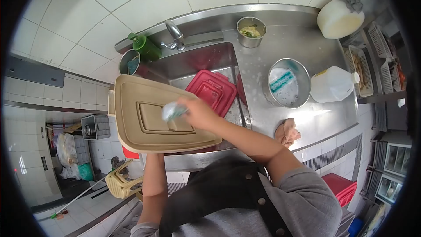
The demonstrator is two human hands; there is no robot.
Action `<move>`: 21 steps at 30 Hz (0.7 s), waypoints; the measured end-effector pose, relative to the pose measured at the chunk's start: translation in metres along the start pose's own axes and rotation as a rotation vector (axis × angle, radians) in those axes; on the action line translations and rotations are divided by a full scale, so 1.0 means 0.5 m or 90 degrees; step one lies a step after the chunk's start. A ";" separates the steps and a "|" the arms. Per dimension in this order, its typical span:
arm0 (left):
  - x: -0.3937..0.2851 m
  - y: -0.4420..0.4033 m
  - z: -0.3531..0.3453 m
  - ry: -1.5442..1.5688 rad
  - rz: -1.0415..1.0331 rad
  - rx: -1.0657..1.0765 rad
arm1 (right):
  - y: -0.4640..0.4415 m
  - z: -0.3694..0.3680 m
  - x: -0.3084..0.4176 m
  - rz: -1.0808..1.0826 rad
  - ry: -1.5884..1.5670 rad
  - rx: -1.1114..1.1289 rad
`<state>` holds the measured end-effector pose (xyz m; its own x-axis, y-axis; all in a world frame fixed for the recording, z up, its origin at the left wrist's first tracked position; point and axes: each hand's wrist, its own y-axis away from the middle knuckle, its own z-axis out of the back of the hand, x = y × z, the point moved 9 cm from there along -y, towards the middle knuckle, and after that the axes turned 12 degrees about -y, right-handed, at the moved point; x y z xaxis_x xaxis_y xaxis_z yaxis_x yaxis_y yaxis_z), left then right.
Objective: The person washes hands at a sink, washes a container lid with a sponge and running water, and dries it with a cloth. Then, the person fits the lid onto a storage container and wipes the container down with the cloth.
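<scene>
A large beige plastic lid [131,125] is tilted over the left part of the sink, with a raised rectangle in its middle. My left forearm reaches up behind its lower edge; the lid hides that hand, which appears to hold it from below. On the lid's upper face my right hand [196,113] is closed around a sponge [174,111], white and greenish, blurred by motion. Below the lid, a red plastic lid [213,88] lies in the metal sink [226,55].
A faucet [174,35], green pump bottle [147,47] and metal cup [128,61] stand behind the sink. On the right counter are a small pot with food scraps [251,40], a pot of suds with a scrub pad [271,88], a white jug [332,85] and a brown cloth [287,132].
</scene>
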<state>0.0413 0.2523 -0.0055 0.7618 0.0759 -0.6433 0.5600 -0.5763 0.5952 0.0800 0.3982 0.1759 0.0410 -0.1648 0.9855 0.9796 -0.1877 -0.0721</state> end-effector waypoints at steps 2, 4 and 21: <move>-0.009 -0.010 -0.007 0.011 -0.012 0.000 | 0.086 0.176 0.006 0.084 0.122 -0.336; -0.032 -0.006 0.004 0.016 -0.026 -0.009 | 0.198 0.334 -0.039 -0.048 0.018 -0.521; 0.118 -0.078 0.183 0.182 0.126 -0.448 | -0.292 0.189 -0.044 0.058 0.049 -0.038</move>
<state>0.0345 0.2049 -0.1106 0.8700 0.2869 -0.4010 0.4064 0.0432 0.9127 -0.0454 0.5206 0.1792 0.1125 -0.2570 0.9599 0.9589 -0.2251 -0.1726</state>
